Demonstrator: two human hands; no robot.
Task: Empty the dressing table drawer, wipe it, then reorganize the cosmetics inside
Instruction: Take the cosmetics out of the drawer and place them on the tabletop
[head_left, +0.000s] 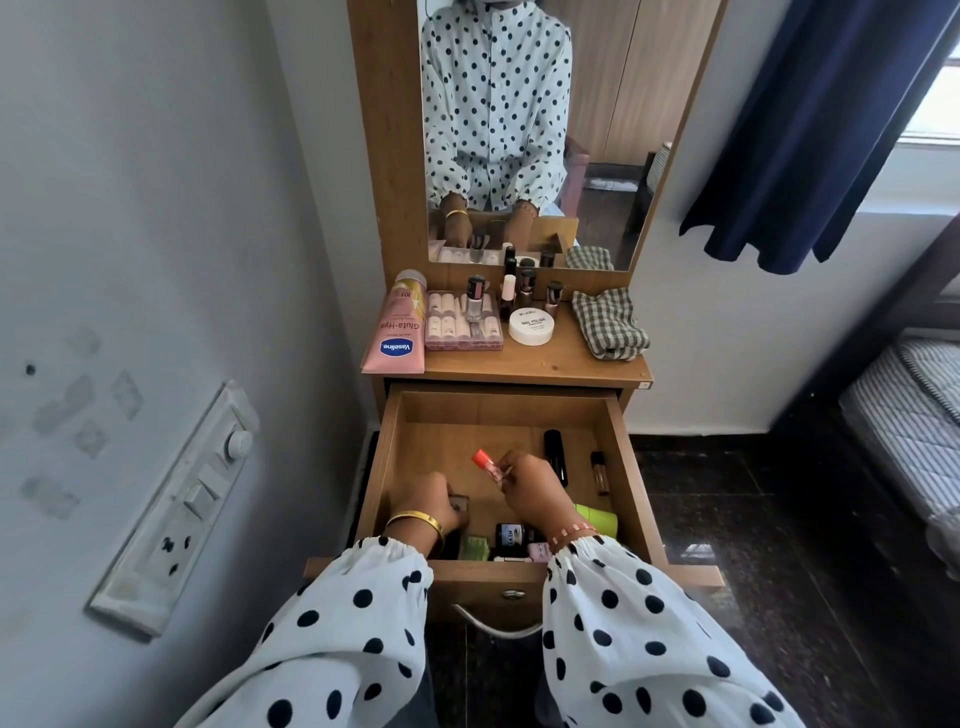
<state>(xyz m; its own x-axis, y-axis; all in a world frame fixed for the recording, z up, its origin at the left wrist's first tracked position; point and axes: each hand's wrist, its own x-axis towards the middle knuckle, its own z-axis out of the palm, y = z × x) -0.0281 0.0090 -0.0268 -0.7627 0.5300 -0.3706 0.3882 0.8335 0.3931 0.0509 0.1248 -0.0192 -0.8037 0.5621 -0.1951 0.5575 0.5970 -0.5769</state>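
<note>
Emptying under way: my right hand (530, 480) pinches a red-capped tube (489, 466) above the open drawer (621, 467); my left hand (434, 501) grips a small item. Several cosmetics remain inside; wiping and reorganizing pending.

Reaching into the open drawer (387, 457) with both hands: right hand (530, 486) pinching a red-capped tube (488, 466), left hand (431, 501) curled over a small item, unclear. On the desk (545, 364) above, a Vaseline tube (397, 325), a white jar (531, 326) and a checked cloth (610, 322).
</note>
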